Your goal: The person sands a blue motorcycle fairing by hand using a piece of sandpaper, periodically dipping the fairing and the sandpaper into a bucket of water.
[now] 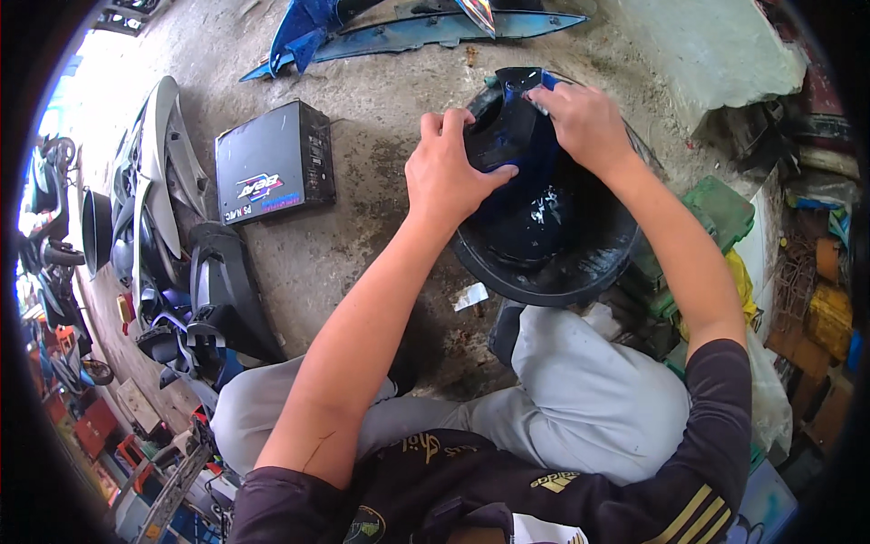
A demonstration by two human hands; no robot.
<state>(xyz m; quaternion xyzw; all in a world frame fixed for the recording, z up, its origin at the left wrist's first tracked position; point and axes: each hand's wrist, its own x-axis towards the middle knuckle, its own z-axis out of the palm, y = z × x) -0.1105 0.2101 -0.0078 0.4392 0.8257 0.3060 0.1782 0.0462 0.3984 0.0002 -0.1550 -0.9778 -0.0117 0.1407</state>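
A dark blue-black plastic panel, which looks like a motorcycle body part, is held upright over a round black basin. My left hand grips the panel's left side, thumb across its face and fingers curled at the edge. Near the panel's top right, my right hand is closed on the edge; a small pale bit shows at its fingertips, too small to name. Liquid with bright reflections lies in the basin below. Whether the panel's lower end dips into it I cannot tell.
Blue fairing pieces lie on the concrete at the far side. A black box stands left of the basin, beyond it several grey and black body panels. A small white scrap lies before the basin. Green containers stand at right.
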